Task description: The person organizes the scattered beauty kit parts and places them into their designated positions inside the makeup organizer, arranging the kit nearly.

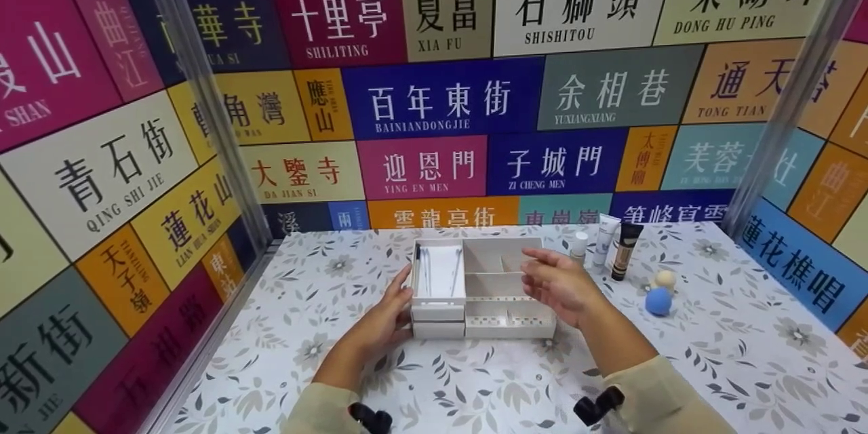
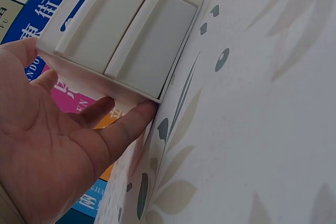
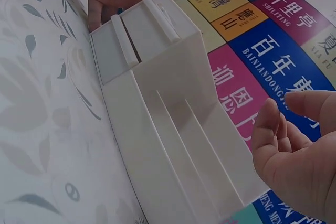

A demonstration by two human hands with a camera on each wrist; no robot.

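A white desktop organizer stands on the table, with two stacked drawers on its left and open compartments on its right. In its upper left tray lie thin light sticks and a darker one at the edge. My left hand rests along the organizer's left side, fingers extended; in the left wrist view fingertips touch its side and lower edge. My right hand is raised by the right-hand compartments, its fingers loosely bent. Nothing is between the right fingers, and the right wrist view shows them apart from the organizer.
Right of the organizer stand a small white bottle, a white tube and a black and tan tube. Nearer lie a blue sponge and a beige one. A lettered wall rises behind the leaf-patterned table.
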